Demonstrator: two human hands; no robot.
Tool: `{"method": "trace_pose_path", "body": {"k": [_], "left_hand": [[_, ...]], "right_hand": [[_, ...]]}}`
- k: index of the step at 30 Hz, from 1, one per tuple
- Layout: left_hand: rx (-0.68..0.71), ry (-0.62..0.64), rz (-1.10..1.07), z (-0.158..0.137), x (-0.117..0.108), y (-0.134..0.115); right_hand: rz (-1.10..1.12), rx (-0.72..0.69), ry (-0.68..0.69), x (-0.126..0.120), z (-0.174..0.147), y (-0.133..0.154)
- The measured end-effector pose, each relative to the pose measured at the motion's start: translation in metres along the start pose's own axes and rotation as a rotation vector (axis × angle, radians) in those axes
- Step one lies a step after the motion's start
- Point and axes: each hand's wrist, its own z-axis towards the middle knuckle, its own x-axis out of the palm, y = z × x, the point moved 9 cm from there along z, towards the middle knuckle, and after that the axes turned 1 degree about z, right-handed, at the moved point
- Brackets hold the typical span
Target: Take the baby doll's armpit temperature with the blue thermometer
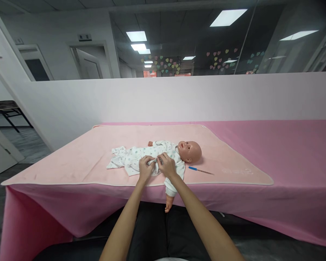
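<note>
A baby doll [190,151] lies on its back, head to the right, dressed in a white patterned baby outfit [136,156]. One doll arm hangs over the table's front edge toward my lap. At the doll's middle, my left hand [146,167] pinches the cloth of the outfit. My right hand [166,165] is closed on the same cloth just beside it, fingertips nearly meeting the left ones. Whether a fastener sits between the fingers is too small to tell. The outfit's legs lie flat at the left.
A peach blanket [78,159] with a pale border lies under the doll, over a pink tablecloth [296,156]. Right of the doll's shoulder rests a thin blue-ended stick [201,170], perhaps a thermometer or pen. Behind the table stands a white half-wall [179,98] with glass above.
</note>
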Motion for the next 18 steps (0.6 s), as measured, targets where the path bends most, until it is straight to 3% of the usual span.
{"method": "trace_pose_path", "body": {"k": [14,18], "left_hand": [[0.008,-0.05,-0.018,-0.001,-0.003,-0.001],[-0.03,-0.185,0.075,-0.003,-0.017,0.007]], "right_hand": [[0.065,-0.038,0.018,0.002,0.0,0.003],[0.071,-0.004,0.041,0.003,0.0,0.0]]}}
